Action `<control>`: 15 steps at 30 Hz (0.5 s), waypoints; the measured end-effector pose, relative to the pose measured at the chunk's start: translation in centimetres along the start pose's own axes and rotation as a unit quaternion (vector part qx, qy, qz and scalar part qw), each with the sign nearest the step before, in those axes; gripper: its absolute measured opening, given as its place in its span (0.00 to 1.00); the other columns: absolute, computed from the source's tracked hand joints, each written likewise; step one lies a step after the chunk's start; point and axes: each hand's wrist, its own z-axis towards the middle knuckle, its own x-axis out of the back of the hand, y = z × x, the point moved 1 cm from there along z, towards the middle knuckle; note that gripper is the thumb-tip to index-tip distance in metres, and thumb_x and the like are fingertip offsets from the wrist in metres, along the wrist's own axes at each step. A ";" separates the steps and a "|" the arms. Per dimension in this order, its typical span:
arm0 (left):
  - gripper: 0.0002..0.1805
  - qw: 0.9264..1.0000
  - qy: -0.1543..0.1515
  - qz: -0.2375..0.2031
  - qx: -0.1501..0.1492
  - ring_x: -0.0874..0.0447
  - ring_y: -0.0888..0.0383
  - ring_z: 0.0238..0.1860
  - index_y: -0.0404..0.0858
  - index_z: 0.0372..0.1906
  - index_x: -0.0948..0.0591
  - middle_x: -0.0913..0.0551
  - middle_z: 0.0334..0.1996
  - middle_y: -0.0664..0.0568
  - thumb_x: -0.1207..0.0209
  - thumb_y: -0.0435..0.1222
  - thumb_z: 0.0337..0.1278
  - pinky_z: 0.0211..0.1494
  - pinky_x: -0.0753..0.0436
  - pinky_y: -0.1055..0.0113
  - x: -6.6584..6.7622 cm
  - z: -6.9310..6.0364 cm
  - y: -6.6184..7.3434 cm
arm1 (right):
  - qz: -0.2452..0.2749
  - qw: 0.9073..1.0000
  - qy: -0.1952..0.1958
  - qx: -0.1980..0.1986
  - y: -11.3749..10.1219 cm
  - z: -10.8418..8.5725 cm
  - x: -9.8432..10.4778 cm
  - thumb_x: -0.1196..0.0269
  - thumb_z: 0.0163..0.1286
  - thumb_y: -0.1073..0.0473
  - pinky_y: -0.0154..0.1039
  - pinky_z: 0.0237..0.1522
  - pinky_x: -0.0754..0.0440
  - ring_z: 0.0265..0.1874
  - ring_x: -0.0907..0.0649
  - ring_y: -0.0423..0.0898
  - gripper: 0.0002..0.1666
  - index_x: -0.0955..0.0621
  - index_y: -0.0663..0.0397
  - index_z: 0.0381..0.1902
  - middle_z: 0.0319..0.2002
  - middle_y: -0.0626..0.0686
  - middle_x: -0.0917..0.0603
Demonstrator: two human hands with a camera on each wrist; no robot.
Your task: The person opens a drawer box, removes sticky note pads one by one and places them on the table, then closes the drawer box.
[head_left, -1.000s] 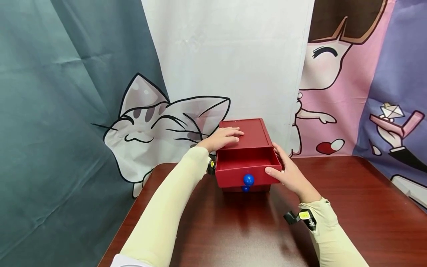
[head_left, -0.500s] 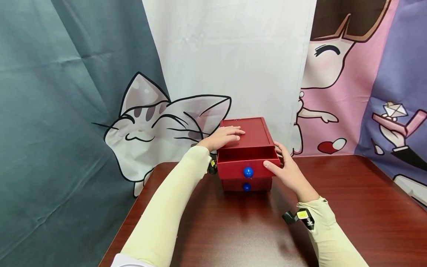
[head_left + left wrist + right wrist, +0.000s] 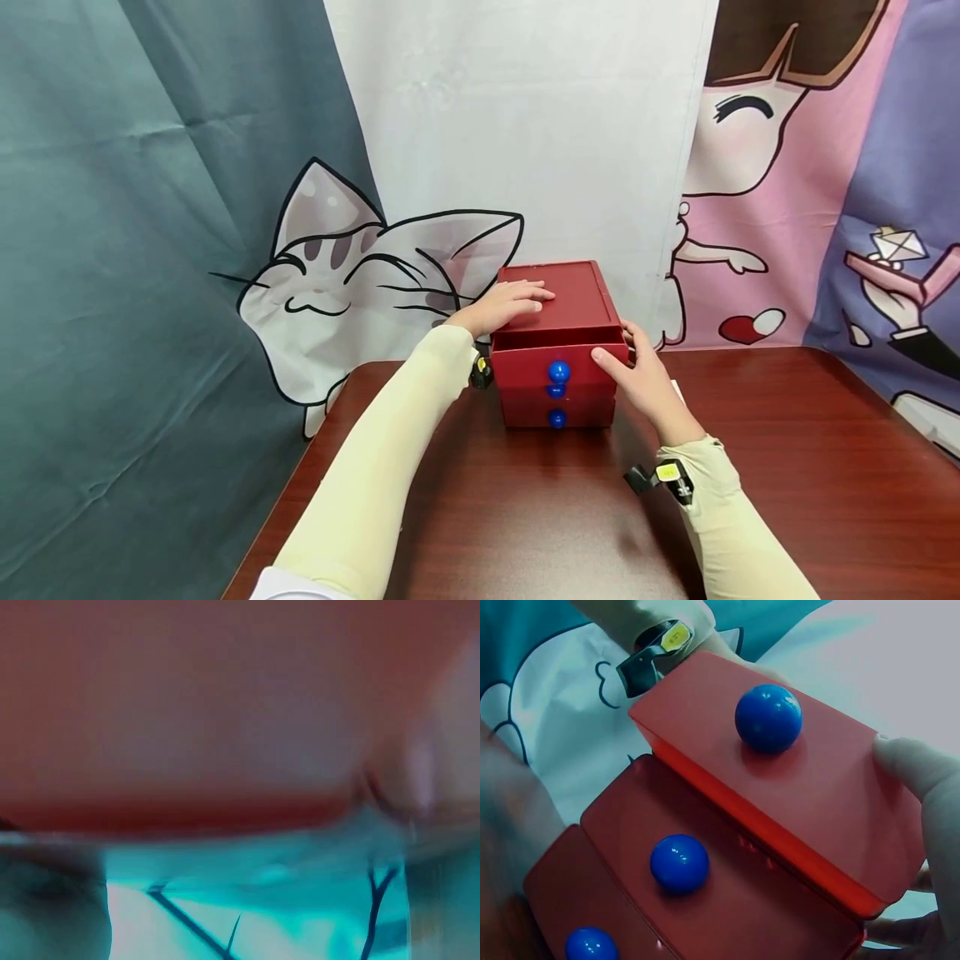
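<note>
Cabinet point(image 3: 573, 292), red, stands under the left grip point(image 3: 501, 307) in the head view, fingers point(image 3: 525, 292) fairly straight and holding nothing; the right grip point(image 3: 645, 383) pinches the end of the slightly open top drawer point(image 3: 521, 369). The left wrist view is too blurred to tell. In the right wrist view, the thumb point(image 3: 915, 766) lies on that drawer's front, two lower drawers point(image 3: 750, 896) below the grip

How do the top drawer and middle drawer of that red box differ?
The top drawer juts out, while the middle drawer sits further in. The right hand has its thumb on the top drawer's front; the middle drawer's front has no thumb on it. Both are red, with a round blue knob.
</note>
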 end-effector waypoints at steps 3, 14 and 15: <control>0.26 1.000 -0.002 -0.009 0.004 0.52 0.55 0.80 0.52 0.71 0.26 0.39 0.78 0.56 0.54 0.50 0.74 0.80 0.56 0.50 0.0 -0.1 0.2 | -0.006 1.000 0.006 -0.018 0.0 0.1 -0.2 0.38 0.72 0.41 0.64 0.61 0.25 0.65 0.28 0.65 0.49 0.48 0.49 0.80 0.71 0.65 0.36; 0.26 1.000 0.005 -0.006 0.010 0.52 0.55 0.80 0.52 0.71 0.25 0.39 0.78 0.57 0.54 0.50 0.74 0.80 0.56 0.50 0.0 0.0 0.1 | 0.011 0.997 0.043 -0.069 0.1 0.9 -1.5 0.38 0.69 0.34 0.63 0.62 0.26 0.65 0.28 0.62 0.52 0.47 0.48 0.79 0.71 0.63 0.36; 0.26 1.000 0.006 -0.007 0.011 0.52 0.55 0.80 0.52 0.71 0.25 0.39 0.78 0.57 0.54 0.50 0.74 0.80 0.56 0.51 0.0 0.0 0.1 | 0.013 0.996 0.048 -0.070 0.1 0.9 -1.6 0.38 0.69 0.34 0.63 0.62 0.26 0.65 0.28 0.62 0.52 0.47 0.48 0.79 0.71 0.63 0.36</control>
